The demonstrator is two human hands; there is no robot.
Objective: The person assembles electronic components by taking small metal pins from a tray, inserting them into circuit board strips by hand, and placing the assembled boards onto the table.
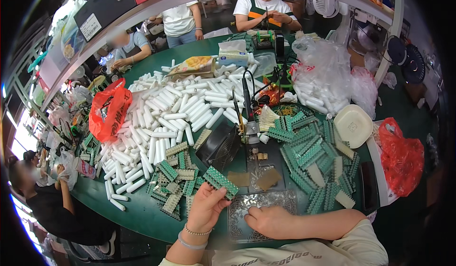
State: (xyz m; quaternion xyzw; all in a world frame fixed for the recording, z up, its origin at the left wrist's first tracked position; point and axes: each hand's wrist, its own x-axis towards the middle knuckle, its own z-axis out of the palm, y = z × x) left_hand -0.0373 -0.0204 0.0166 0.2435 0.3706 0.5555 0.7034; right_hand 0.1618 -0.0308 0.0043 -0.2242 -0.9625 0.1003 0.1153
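Between the thumb and fingers of my left hand (207,206) is a green circuit board panel (221,182), held tilted above the table's near edge. My right hand (270,222) is closed, its fingertips bent down over a shallow tray (237,204) strewn with small metal pieces. Whatever those fingers pinch, if anything, is hidden. Beyond the tray lie two brown pads (269,179). A heap of green and pale board panels (175,178) rests left of my left hand. A larger heap of green panels (311,159) spreads beyond my right forearm.
White tubes (166,123) cover the table's left and middle. A black fan (219,147) stands beside an upright metal stand (249,123). At right are a white dish (354,125), a dark flat object (369,187) and a red bag (401,161). Several people work around the table.
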